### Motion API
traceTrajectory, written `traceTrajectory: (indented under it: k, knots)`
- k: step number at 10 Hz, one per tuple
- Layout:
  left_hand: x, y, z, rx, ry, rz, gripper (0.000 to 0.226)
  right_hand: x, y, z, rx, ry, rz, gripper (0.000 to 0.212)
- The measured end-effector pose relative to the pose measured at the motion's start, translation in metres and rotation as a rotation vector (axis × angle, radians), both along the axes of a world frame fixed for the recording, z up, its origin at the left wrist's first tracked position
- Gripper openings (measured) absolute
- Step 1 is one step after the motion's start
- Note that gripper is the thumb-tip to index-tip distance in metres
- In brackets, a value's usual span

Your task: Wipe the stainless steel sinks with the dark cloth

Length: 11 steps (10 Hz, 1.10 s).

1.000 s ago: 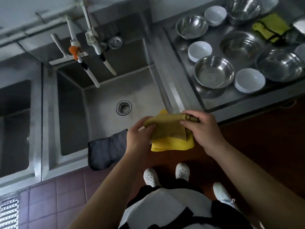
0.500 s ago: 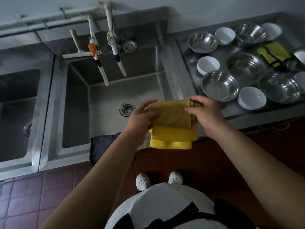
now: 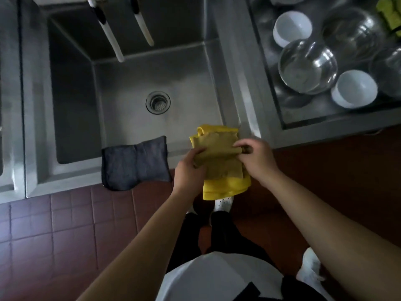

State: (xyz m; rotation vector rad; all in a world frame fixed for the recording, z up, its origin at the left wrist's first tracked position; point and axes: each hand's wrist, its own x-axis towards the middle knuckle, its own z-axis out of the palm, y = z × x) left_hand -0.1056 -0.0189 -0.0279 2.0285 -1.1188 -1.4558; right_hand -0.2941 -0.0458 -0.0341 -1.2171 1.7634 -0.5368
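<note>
Head view, nearest first: the left hand [image 3: 191, 170] and right hand [image 3: 257, 156] both grip a folded yellow cloth [image 3: 219, 161], fingers pinching its olive, damp-looking top layer from either side, brighter yellow layers hanging below. Half a second ago the cloth was held up over the basin's front corner; now it sits lower, over the sink's front rim and the red tiled floor [image 3: 65, 224], and the camera has tipped downward. Just left of the hands, the dark cloth [image 3: 134, 162] lies untouched, draped over the front rim of the stainless steel sink [image 3: 121, 101]. Beyond it are the round drain [image 3: 158, 102] and two hanging white hoses [image 3: 112, 43]. Far right, steel bowls [image 3: 308, 66] and white bowls [image 3: 353, 89] fill the draining tray.
</note>
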Motion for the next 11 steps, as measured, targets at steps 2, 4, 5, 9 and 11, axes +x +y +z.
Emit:
traceTrajectory:
  k: [2, 4, 5, 9, 11]
  knots:
    - [0.007, -0.003, -0.009, -0.098, -0.079, -0.115, 0.052, 0.004, 0.0, -0.003, -0.137, 0.134, 0.141, 0.034]
    - [0.015, -0.011, -0.001, -0.147, -0.435, -0.465, 0.052, 0.0, 0.002, 0.001, -0.169, 0.5, 0.395, 0.045]
    - [0.012, -0.008, -0.007, -0.228, -0.652, -0.791, 0.069, 0.006, 0.005, -0.009, -0.184, 0.659, 0.676, 0.057]
    - [0.032, -0.005, -0.029, -0.299, -0.713, -0.858, 0.077, 0.006, 0.016, -0.041, -0.175, 0.658, 0.702, 0.075]
    - [0.081, -0.004, 0.0, -0.3, -0.642, -0.594, 0.076, 0.027, 0.016, 0.002, -0.133, 0.611, 0.593, 0.07]
